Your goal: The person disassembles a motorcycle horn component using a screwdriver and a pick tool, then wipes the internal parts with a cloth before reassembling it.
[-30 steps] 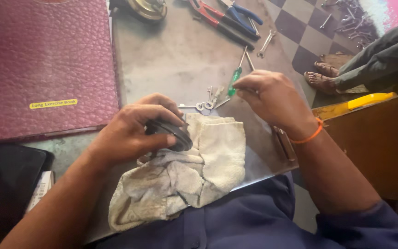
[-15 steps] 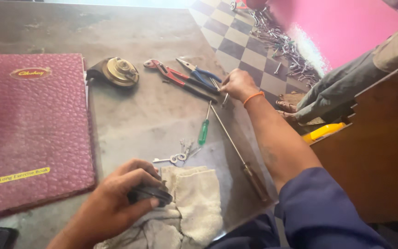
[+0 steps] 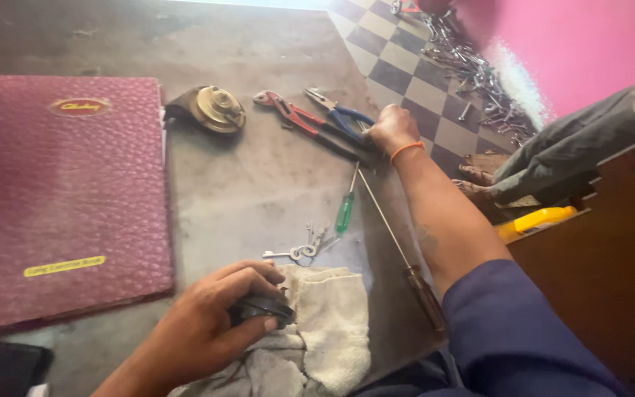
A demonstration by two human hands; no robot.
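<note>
At a worn grey workbench point(image 3: 259, 191), a person's left hand point(image 3: 207, 327) clamps a small dark round part point(image 3: 262, 309) against a pale rag point(image 3: 332, 331) at the near edge, fingers curled over its top and thumb pressed to its side. The part looks hard and stiff, probably metal or dense plastic, light enough for one hand; its rounded rim would likely slip on bare steel, so the soft cloth beneath serves as a cushion, and the rim appears the sound place to grip.

The right hand point(image 3: 391, 132), an orange band at the wrist, reaches across the bench to the blue-handled pliers point(image 3: 343, 117), which lie just beside a red-handled pair point(image 3: 295, 117). Its fingers rest on the handles, though whether they have closed round them cannot be told from this angle. The coated handles (smooth but made for gripping) are the natural hold, and the tool is likely heavy toward the jaws.

Between the two hands lie a green screwdriver point(image 3: 345, 213), a long thin screwdriver point(image 3: 398, 242) and a bunch of keys point(image 3: 304, 246). A maroon ledger point(image 3: 60, 198) and a brass-coloured round fitting point(image 3: 214, 109) sit farther off.
</note>
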